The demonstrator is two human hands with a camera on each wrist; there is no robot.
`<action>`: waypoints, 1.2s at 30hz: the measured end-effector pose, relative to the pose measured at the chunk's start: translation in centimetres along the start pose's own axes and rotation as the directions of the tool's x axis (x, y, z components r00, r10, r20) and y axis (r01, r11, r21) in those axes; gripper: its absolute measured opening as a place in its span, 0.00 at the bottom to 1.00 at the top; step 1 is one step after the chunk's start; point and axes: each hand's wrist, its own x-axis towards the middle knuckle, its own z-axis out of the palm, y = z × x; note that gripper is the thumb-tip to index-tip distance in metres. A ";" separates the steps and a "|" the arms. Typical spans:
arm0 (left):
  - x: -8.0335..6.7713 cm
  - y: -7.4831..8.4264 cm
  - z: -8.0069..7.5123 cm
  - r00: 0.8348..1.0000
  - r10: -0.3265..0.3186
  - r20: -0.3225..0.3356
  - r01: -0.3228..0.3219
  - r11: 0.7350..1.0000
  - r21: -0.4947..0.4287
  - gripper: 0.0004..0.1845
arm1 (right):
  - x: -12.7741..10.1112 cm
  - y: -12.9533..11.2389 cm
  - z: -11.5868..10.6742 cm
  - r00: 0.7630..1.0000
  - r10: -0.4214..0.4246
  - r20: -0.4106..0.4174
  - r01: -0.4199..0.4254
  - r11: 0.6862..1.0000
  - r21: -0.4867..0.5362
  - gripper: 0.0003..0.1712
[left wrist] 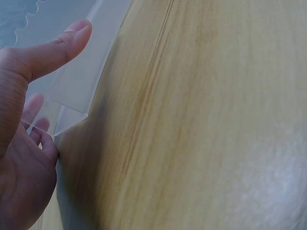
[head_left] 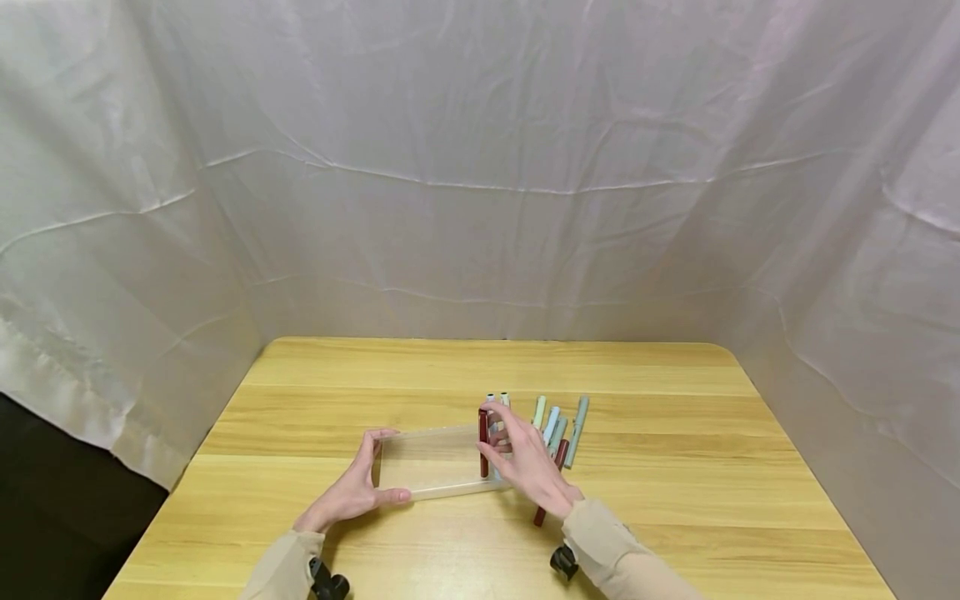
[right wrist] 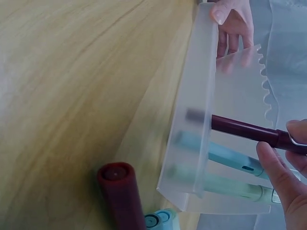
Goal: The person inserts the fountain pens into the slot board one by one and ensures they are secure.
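A translucent plastic pen stand [head_left: 431, 460] with a scalloped edge sits tilted at the middle of the table. My left hand [head_left: 352, 493] grips its left end, thumb over the front lip and fingers behind, as the left wrist view also shows. My right hand [head_left: 528, 462] pinches a dark red pen [right wrist: 244, 129] near its clip. This pen's lower end is behind the stand's frosted lip in the right wrist view. Beside it, a light blue pen [right wrist: 235, 157] and a pale green pen [right wrist: 235, 187] rest in the stand.
Right of the stand, several loose pens lie on the wooden table [head_left: 660, 450], including a grey-green pen [head_left: 577, 432], a pale green one [head_left: 539, 411] and another dark red pen [right wrist: 122, 196], partly under my right wrist. White cloth [head_left: 480, 233] hangs around the table's back and sides.
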 end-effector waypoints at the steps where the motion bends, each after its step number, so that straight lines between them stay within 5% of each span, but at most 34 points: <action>1: 0.0 0.0 0.0 1.000 -0.001 0.000 0.001 1.000 0.000 0.50 | 0.0 0.0 0.0 1.000 -0.003 0.003 0.003 1.000 0.001 0.34; 12: 0.1 -0.2 0.0 1.000 -0.005 0.004 0.005 1.000 0.000 0.50 | 0.1 0.2 0.1 1.000 -0.023 0.018 0.024 0.999 -0.036 0.35; 23: 0.0 -0.2 0.0 1.000 -0.007 0.007 0.008 1.000 -0.006 0.50 | 1.0 0.3 0.0 0.995 -0.099 -0.013 0.095 0.978 -0.188 0.34; 36: 0.0 -0.2 -0.1 1.000 -0.004 0.016 0.004 1.000 -0.014 0.50 | 1.6 0.3 -0.1 0.999 -0.007 0.045 0.020 0.957 -0.291 0.34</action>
